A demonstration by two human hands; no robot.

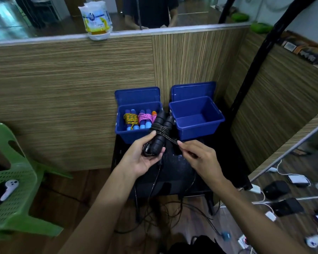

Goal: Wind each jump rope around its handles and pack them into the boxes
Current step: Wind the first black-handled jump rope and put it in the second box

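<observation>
My left hand grips the two black handles of a black jump rope, held side by side and pointing away from me. Several turns of thin black cord circle the handles. My right hand pinches the cord just right of the handles, and its loose length hangs down to the floor. Behind stand two blue boxes with lids up. The left box holds wound ropes with blue handles, one yellow, one pink. Nothing lies in the right box.
The boxes stand on a dark low stand against a wood-grain partition. A green plastic chair with a white controller on it is at the left. Chargers, cables and devices litter the floor at the right. Loose black cords lie on the floor near my feet.
</observation>
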